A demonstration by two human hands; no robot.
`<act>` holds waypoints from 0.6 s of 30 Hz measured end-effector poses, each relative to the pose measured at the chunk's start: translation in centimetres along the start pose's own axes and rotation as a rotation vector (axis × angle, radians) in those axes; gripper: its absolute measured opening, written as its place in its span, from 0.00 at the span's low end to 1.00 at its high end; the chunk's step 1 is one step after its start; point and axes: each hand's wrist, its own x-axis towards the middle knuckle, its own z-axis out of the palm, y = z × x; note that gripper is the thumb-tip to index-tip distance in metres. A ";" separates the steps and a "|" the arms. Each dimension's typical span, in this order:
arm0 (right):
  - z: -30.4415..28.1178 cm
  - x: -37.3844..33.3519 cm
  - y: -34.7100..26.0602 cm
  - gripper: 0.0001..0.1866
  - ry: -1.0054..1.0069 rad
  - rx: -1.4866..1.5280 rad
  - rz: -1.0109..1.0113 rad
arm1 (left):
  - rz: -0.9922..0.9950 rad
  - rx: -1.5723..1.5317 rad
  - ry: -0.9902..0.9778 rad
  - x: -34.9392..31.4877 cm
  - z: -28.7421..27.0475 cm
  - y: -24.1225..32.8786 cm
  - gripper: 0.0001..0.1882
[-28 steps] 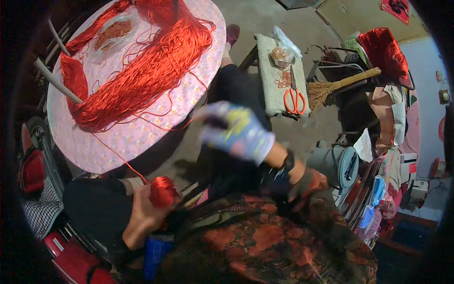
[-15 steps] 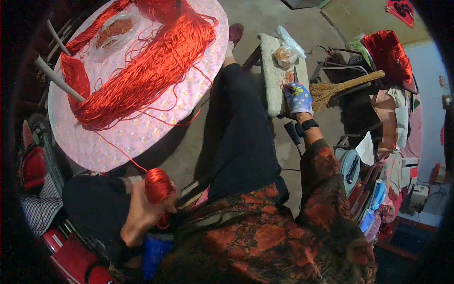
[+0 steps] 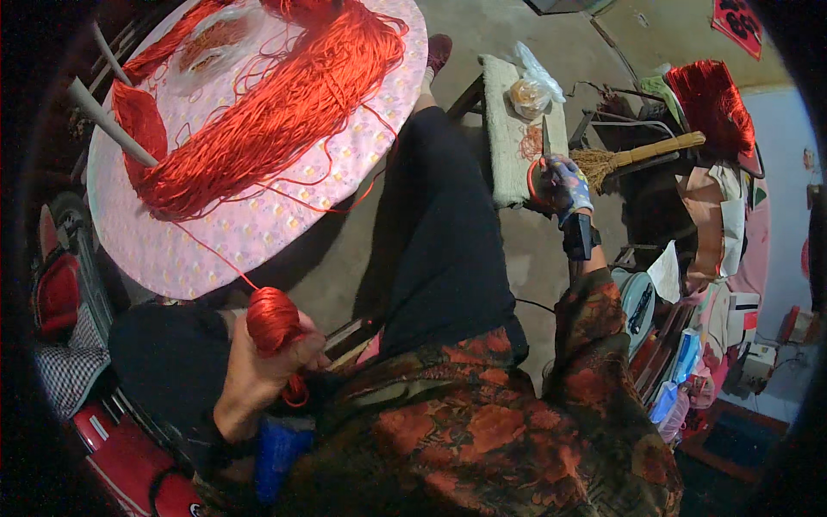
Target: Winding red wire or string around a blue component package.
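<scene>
A wound ball of red cord (image 3: 273, 320) is in my left hand (image 3: 263, 366), fingers wrapped round it over my left thigh. One strand runs from the ball up to a large skein of red cord (image 3: 276, 121) spread on the round table. At the bench's near end, my right hand (image 3: 570, 186), in a blue patterned glove, is closed on red-handled scissors (image 3: 534, 179). Their blade points away from me, over the bench. Beside the blade lie small reddish loops (image 3: 530, 142) on the bench's pale cover.
The round table (image 3: 207, 258) has a pink flowered cover, and grey posts (image 3: 112, 121) stand inside the skein. A clear bag (image 3: 532, 90) sits on the bench (image 3: 502, 164). To its right are a straw broom (image 3: 642, 155) and a chair with red cord (image 3: 711, 108).
My right hand has drawn back toward me and slightly right, off the bench, bringing the scissors with it. The left hand with the ball has shifted slightly left.
</scene>
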 end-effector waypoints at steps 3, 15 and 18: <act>1.0 -1.7 -1.5 0.11 0.001 0.282 0.030 | 0.004 0.033 -0.005 0.0 0.1 0.1 0.09; 5.4 -3.0 -2.9 0.18 0.092 -1.166 -0.376 | 0.038 0.050 -0.018 -0.1 -0.3 0.1 0.08; 4.6 -0.7 -0.8 0.19 0.180 -1.243 -0.480 | 0.027 0.055 -0.004 -0.2 -0.3 0.1 0.08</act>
